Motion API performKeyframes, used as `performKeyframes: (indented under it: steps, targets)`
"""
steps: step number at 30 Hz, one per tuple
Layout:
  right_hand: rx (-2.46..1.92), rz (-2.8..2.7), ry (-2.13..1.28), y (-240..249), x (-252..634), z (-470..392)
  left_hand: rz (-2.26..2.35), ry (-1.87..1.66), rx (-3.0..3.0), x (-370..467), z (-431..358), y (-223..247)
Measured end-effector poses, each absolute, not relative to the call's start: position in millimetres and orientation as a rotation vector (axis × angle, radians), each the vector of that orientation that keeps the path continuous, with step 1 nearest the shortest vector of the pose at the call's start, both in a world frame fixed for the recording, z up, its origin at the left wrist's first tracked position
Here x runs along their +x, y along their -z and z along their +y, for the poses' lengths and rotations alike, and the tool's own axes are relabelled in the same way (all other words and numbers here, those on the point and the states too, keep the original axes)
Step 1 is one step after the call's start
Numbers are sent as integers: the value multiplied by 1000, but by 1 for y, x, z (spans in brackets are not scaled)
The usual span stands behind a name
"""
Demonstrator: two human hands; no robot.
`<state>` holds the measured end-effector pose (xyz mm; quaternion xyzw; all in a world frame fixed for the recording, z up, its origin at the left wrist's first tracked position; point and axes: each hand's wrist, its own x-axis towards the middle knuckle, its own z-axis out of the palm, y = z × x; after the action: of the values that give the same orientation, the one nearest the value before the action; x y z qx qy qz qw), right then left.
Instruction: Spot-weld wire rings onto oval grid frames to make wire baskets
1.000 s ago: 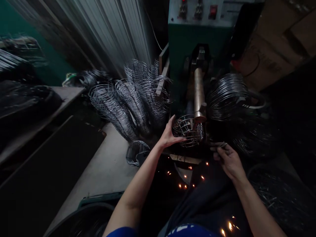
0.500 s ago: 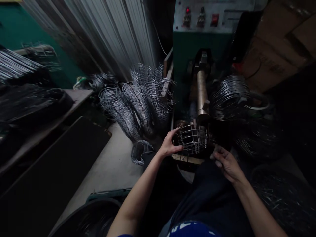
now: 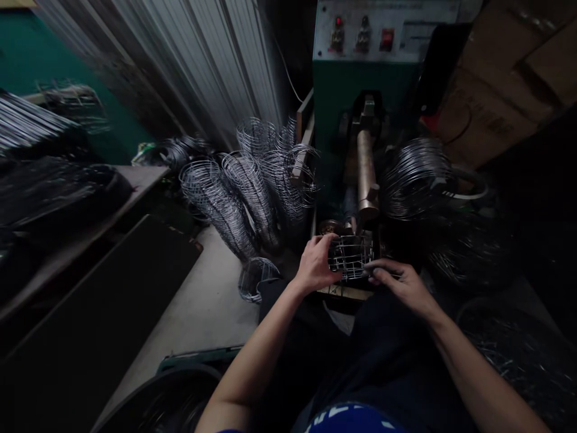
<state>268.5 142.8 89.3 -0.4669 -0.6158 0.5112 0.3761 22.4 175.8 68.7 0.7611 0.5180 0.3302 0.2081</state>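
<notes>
A small wire cage (image 3: 349, 260) of crossing metal rods sits under the brass-coloured arm (image 3: 366, 174) of the machine. Wrapped around its left end is my left hand (image 3: 317, 264), thumb below and fingers above. My right hand (image 3: 401, 282) is closed in a pinch at the cage's lower right edge. Whatever lies between those fingertips is too small and dark to make out. The tip of the machine's lower rod (image 3: 353, 225) is right at the cage's upper edge.
Tall stacks of nested wire rings (image 3: 220, 207) stand on the floor at left, with a single wire cage (image 3: 256, 279) in front. A bundle of wire hoops (image 3: 417, 177) hangs at right. The machine's control panel (image 3: 383, 36) is behind; cardboard boxes (image 3: 491, 114) rise at right.
My right hand has moved left and up, from beside the cage to its right edge. The cage has turned in my left hand, so its rods now lie straighter.
</notes>
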Motion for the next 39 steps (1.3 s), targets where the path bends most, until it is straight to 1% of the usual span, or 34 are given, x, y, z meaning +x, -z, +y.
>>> performKeyframes:
  steps: [2,5,8,11,19,31,36,39]
  targets:
    - [-1186,-1882,-967,-86,265,151,1434,-921,2140,25,176,-69]
    - [-1107,-2140,-524,-75,259,159,1434,-920,2137,31,177,-69]
    - [-1075,-2282,-220,-64,256,159,1448,-923,2087,34,179,-70]
    - [-1094,-2355,-40,-56,258,155,1437,-934,2063,35,181,-71]
    - [-970,-2254,-133,-54,262,163,1406,-972,2043,36,185,-71]
    - [-978,-2146,-207,-57,257,179,1473,-957,2130,38,199,-75]
    - [-1112,-2019,-52,-51,250,192,1506,-945,2110,38,214,-80]
    - [-1135,-2003,-27,-50,247,202,1482,-911,2098,36,224,-80]
